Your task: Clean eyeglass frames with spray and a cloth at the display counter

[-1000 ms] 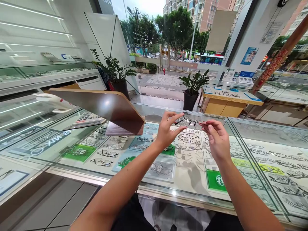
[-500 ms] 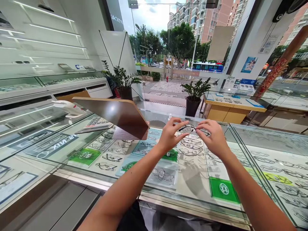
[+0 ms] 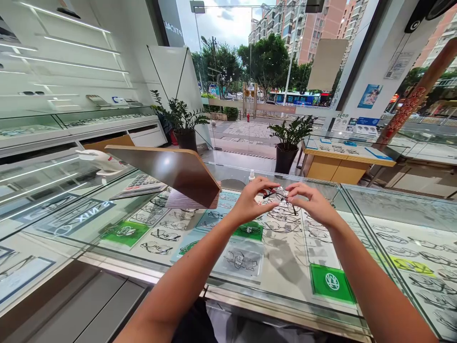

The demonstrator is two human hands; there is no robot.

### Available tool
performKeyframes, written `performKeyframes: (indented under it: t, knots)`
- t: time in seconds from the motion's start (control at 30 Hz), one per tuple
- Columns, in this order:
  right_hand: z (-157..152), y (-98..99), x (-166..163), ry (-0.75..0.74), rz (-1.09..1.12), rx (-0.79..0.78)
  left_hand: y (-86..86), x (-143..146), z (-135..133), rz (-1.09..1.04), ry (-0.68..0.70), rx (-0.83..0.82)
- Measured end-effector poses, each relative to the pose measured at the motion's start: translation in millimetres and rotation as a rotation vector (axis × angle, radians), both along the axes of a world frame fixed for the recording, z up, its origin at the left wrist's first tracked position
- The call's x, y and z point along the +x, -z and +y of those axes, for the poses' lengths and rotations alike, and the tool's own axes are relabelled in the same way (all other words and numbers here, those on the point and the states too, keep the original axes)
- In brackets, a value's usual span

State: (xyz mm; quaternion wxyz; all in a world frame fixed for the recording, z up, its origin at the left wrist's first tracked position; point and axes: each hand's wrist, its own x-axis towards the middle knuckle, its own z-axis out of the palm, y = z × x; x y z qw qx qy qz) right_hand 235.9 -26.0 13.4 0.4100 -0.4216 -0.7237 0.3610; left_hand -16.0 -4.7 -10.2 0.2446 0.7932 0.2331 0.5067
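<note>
A pair of thin dark-framed eyeglasses is held up between my two hands, above the glass counter. My left hand pinches its left side, thumb below and fingers above. On the other side my right hand grips the frame with bent fingers, and a dark temple arm slants down below them. Fingers cover part of the frame. Beneath the glass lie rows of eyeglasses, a green card and another green card.
A tilted brown-edged mirror or board stands on the counter to the left, by a sample board. Just beyond my left hand is a small white bottle. Potted plants stand past the counter, before glass doors.
The eyeglasses have turned in my hands, so a temple arm now points down under my right fingers. My hands have shifted slightly left and down, uncovering the white bottle.
</note>
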Motion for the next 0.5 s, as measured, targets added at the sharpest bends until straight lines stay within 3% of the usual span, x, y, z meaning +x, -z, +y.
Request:
performKeyframes:
  t: [0.13,0.3,0.4,0.47,0.5]
  knots:
    - [-1.1,0.5,-1.7,-0.047,0.12,-0.142,5.3,1.3,2.5,-0.051,0.076,-0.069]
    - [3.3,9.7,-9.4,0.036,0.236,-0.143,11.4,5.4,6.5,-0.117,0.068,-0.154]
    - [7.5,18.3,-15.0,0.137,0.285,-0.059,11.7,9.6,3.5,-0.215,-0.215,-0.089]
    - [8.0,23.0,-20.7,0.239,0.25,0.07,11.2,13.3,-1.0,-0.272,-0.475,-0.028]
    - [7.0,25.0,-24.6,0.294,0.217,0.145,11.3,15.5,-3.6,-0.275,-0.539,-0.03]
